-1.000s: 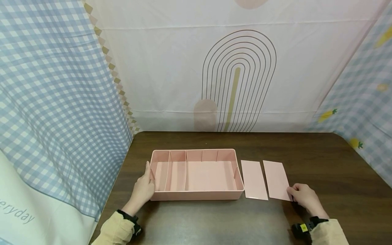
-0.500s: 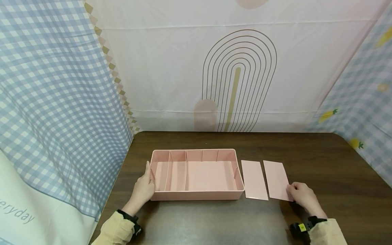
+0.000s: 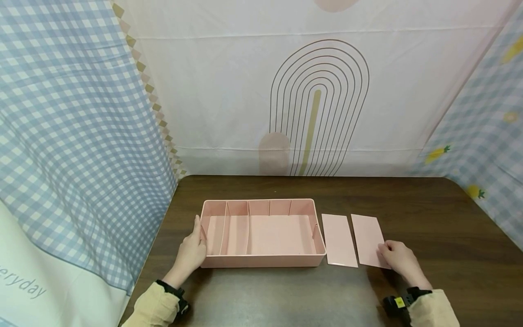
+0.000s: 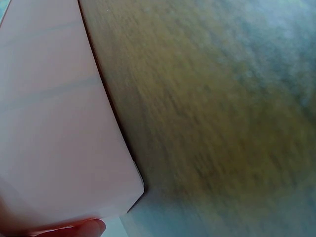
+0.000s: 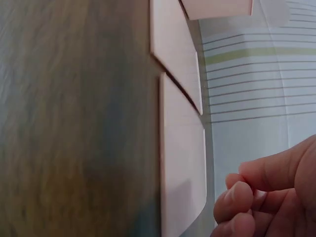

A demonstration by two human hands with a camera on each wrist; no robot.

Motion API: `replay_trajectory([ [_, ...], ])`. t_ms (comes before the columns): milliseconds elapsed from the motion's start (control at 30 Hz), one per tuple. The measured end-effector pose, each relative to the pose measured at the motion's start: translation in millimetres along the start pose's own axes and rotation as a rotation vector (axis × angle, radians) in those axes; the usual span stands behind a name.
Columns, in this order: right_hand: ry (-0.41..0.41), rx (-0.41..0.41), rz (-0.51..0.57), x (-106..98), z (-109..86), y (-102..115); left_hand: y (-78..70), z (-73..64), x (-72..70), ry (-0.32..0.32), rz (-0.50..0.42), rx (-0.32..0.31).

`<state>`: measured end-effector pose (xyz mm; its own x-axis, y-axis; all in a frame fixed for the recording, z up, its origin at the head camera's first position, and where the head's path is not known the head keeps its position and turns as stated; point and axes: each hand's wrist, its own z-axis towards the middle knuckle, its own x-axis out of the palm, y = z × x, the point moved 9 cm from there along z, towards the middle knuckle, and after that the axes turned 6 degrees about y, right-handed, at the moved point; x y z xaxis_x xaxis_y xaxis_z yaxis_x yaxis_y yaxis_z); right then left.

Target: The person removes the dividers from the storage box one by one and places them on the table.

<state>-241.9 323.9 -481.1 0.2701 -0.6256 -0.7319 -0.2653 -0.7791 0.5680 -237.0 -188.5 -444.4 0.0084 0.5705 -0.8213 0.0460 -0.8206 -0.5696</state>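
Observation:
A pink divided box [image 3: 261,261] stands on the table. My left hand [image 3: 190,250] rests against its left end, one finger straight along the outside of the wall. In the left wrist view, a fingertip [image 4: 91,228] shows at the box's lower edge. To the right of the box lie two thin pink panels, the near panel [image 3: 340,240] and the outer panel [image 3: 367,240]. Above the outer panel's right edge is my right hand [image 3: 400,259]. Its fingers are curled, thumb against forefinger; the right wrist view shows nothing between them.
Upright dividers [image 3: 248,227] split the box's left part into narrow compartments. A dark wooden table [image 3: 269,299] carries everything. A patterned white cloth [image 3: 220,100] hangs behind it, with blue checked cloth [image 3: 81,127] at the left.
My right hand has shifted slightly left and away from me, over the outer panel's edge. The left hand, box and panels look unmoved.

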Motion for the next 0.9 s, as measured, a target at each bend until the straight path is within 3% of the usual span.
replay_trajectory([
  [300, 0.017, -0.039, 0.023, 3, -3.8, 18, -1.1, -0.3, -0.4, -0.002, 0.004, 0.006],
  [900, -0.060, -0.110, -0.002, 1, -11.0, 41, -2.9, -0.4, -1.6, 0.006, 0.008, 0.012],
])
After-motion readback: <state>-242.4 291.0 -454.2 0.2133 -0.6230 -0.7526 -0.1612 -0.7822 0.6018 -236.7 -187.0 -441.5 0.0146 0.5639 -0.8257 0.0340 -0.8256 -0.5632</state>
